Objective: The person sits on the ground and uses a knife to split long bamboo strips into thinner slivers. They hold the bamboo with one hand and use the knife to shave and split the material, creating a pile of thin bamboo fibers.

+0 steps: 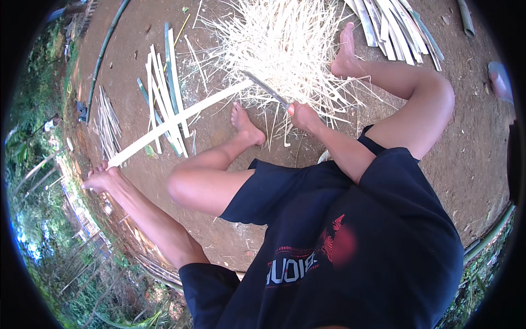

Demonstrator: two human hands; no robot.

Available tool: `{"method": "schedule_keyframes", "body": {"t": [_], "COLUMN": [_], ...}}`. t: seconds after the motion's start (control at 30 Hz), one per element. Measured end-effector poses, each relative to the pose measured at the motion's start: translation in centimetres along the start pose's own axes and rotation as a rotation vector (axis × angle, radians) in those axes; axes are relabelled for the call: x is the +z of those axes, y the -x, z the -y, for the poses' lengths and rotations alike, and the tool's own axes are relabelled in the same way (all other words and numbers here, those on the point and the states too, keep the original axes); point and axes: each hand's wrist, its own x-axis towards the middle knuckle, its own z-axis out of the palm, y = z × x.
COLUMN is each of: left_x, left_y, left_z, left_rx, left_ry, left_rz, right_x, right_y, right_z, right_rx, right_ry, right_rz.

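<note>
A long pale bamboo strip (178,118) slants up from the left, over the ground, toward the middle. Its near end is gripped in my left hand (98,178), with the arm stretched out to the left. My right hand (304,117) is closed round the handle of a long-bladed knife (267,89). The blade points up and left, and its tip part lies against or just over the far end of the strip. Beneath and beyond the blade spreads a bright heap of thin bamboo shavings (285,44), between my bare feet.
Split bamboo strips (164,98), some green, lie left of the heap. Thin sticks (108,123) lie farther left. A pile of wider strips (392,24) rests at the upper right. Bamboo poles (104,55) lie on the brown dirt ground. Someone's foot (498,82) shows at the right edge.
</note>
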Motion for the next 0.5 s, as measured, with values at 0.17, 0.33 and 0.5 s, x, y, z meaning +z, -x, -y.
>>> {"method": "schedule_keyframes", "body": {"t": [0.17,0.33,0.5], "left_x": [0.5,0.1,1.1], "left_y": [1.9,0.0,2.2], "left_z": [-1.0,-0.3,-0.4], "left_rx": [0.036,0.062,0.034], "left_ry": [-0.045,-0.029,-0.09], "left_rz": [-0.054,-0.015,-0.044], "right_x": [-1.1,-0.5,0.6], "right_y": [0.4,-1.1,-0.3], "right_z": [0.6,-1.4,-1.3], "right_rx": [0.024,0.054,0.041], "right_ry": [0.059,-0.028,-0.049], "right_rz": [0.054,0.002,-0.025]}}
